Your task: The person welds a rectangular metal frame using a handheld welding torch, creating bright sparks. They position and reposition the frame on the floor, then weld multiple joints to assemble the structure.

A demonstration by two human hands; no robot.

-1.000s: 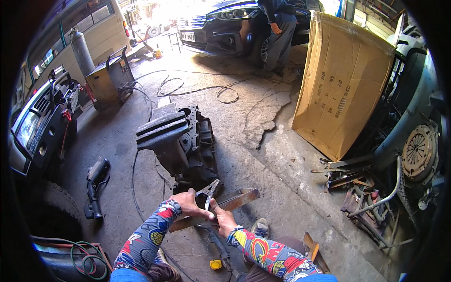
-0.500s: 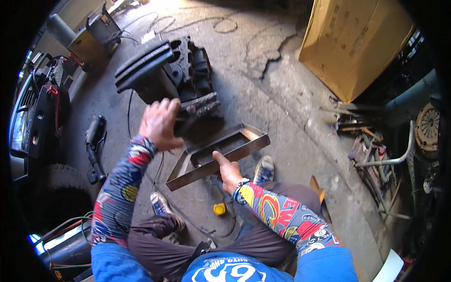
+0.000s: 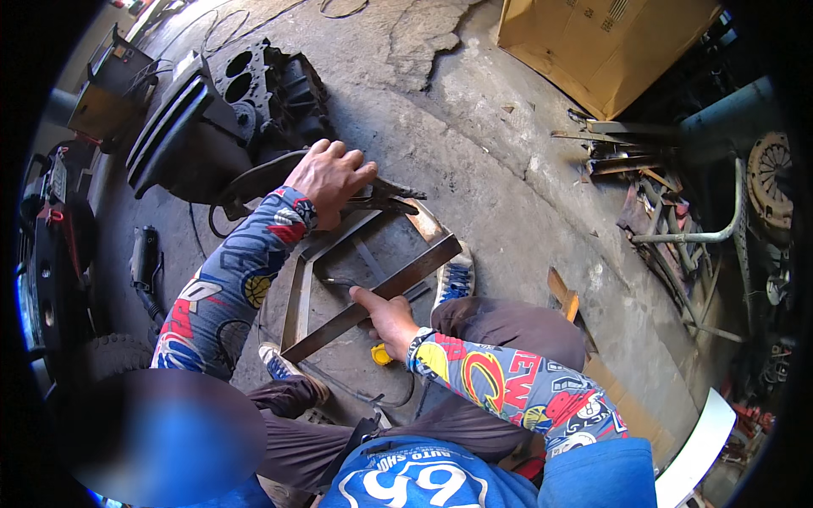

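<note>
My left hand (image 3: 329,179) is curled over dark, elongated metal beside the engine block's near end; what its fingers hold is unclear. My right hand (image 3: 388,322) grips the near bar of a rectangular steel angle frame (image 3: 423,258), thumb on top, with the frame tilted between my knees and just below the left hand. A black bench vise (image 3: 169,127) sits against a greasy engine block (image 3: 296,93). Under the frame, a cable and a yellow object (image 3: 381,354) lie on the concrete by my shoes (image 3: 455,281).
A large cardboard box (image 3: 601,42) stands back right, near scrap metal, a bent tube (image 3: 711,237) and a clutch part (image 3: 771,182). Left are a black tool (image 3: 144,271), vehicle bumper and welding machine (image 3: 106,93). Cables loop across the floor; a white panel (image 3: 694,440) lies lower right.
My left hand left the frame and moved right, curling over dark metal by the block. My right hand still holds the frame, which now tilts more. The view has tipped further down.
</note>
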